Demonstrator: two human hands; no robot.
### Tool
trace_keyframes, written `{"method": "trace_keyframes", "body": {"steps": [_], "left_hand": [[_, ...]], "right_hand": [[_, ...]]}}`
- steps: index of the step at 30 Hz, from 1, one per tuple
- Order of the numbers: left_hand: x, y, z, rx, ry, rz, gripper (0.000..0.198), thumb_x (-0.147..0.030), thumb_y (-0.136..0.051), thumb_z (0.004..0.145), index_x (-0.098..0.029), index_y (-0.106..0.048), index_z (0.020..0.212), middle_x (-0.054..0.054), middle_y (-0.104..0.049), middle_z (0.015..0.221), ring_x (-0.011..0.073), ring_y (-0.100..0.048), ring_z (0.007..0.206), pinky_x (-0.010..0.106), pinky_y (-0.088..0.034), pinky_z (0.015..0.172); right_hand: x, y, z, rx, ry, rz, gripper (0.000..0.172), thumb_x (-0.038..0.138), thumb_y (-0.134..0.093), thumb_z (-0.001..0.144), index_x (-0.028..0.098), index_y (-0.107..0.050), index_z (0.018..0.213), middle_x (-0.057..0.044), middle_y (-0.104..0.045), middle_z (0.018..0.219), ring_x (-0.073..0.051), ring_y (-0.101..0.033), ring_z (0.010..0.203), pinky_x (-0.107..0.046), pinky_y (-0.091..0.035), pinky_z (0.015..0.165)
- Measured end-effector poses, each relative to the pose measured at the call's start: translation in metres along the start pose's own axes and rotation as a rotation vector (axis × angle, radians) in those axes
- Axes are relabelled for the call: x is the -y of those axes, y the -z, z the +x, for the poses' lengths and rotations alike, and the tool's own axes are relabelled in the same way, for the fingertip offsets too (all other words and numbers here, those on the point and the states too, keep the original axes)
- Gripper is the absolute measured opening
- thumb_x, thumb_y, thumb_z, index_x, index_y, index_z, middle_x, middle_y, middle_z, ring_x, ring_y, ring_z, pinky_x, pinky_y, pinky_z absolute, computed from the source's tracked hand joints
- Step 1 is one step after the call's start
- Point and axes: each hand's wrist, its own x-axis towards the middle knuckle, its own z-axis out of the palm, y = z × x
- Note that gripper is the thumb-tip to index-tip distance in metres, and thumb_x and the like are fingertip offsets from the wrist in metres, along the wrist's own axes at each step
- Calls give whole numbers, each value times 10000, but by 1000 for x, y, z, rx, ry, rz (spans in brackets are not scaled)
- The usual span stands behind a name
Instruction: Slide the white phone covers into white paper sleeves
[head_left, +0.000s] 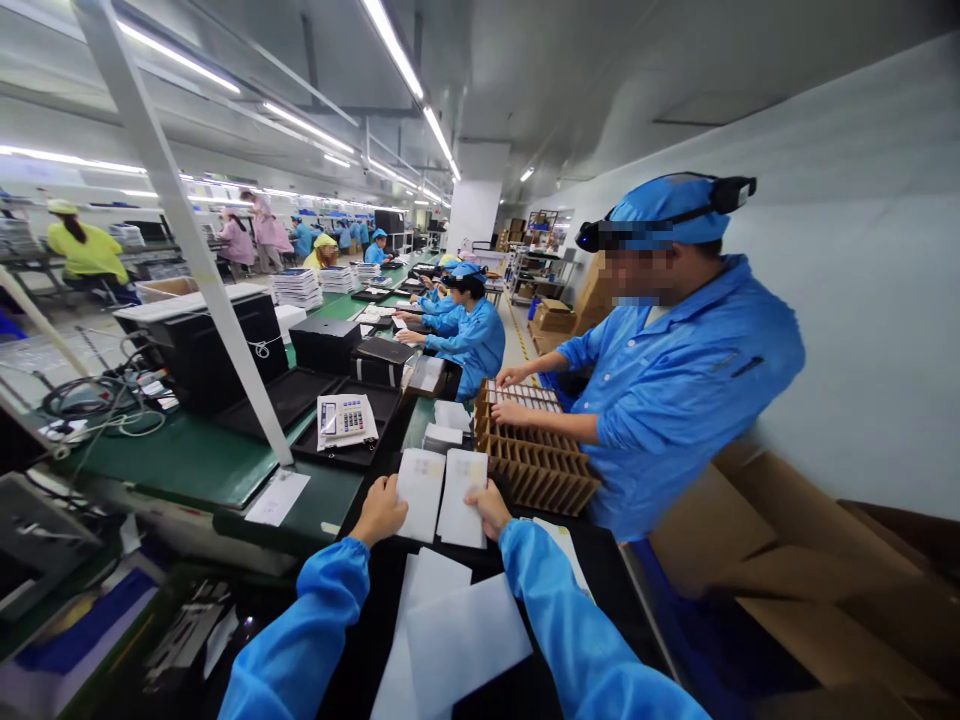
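Note:
My left hand [381,510] grips the near edge of a white paper sleeve [421,490] lying on the black conveyor belt [600,545]. Beside it, my right hand [487,505] holds the near edge of a second white sleeve [463,495]. The two sleeves lie side by side, touching. Both my arms wear blue sleeves. Closer to me, several larger white sheets [450,630] lie loose on the belt between my forearms. A small stack of white sleeves [444,432] sits farther along the belt.
A co-worker in blue [675,370] stands at right with both hands on a brown cardboard divider tray [536,460]. A calculator [345,420] rests in a black tray on the green bench at left, by a slanted white post [217,290]. Cardboard boxes [810,570] lie right.

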Motion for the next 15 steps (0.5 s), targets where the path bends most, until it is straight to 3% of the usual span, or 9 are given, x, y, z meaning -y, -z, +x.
{"method": "trace_keyframes", "body": {"steps": [4, 9, 11, 15], "left_hand": [[4, -10, -10, 15, 12, 123, 566, -329, -588, 863, -136, -426, 1370, 171, -332, 1512, 331, -347, 1369, 520, -301, 1100], [-4, -13, -17, 27, -14, 246, 709, -365, -579, 823, -94, -360, 1440, 258, -253, 1537, 404, -303, 1390, 492, -314, 1078], [-7, -13, -20, 28, -36, 286, 704, -378, -585, 817, -141, -375, 1446, 241, -257, 1545, 425, -326, 1370, 518, -315, 1067], [-16, -4, -27, 20, -74, 354, 622, -345, -571, 829, -127, -449, 1399, 246, -321, 1518, 428, -310, 1380, 550, -298, 1070]], "right_hand": [[-11, -21, -4, -45, -25, -25, 308, 219, -604, 862, 142, -543, 1153, -52, -656, 1014, -161, -651, 844, -350, -553, 772], [-13, -29, -12, -86, 19, -44, 690, -3, -531, 668, 161, -367, 1318, -82, -665, 1113, -186, -674, 930, -307, -556, 795], [-13, -25, -15, -88, 38, -65, 664, 7, -510, 665, 168, -380, 1297, -89, -667, 1117, -187, -676, 935, -296, -558, 779], [-11, -17, -16, -83, 100, -168, 361, 185, -576, 815, 147, -509, 1168, -80, -661, 1041, -183, -659, 880, -340, -553, 763]]}}
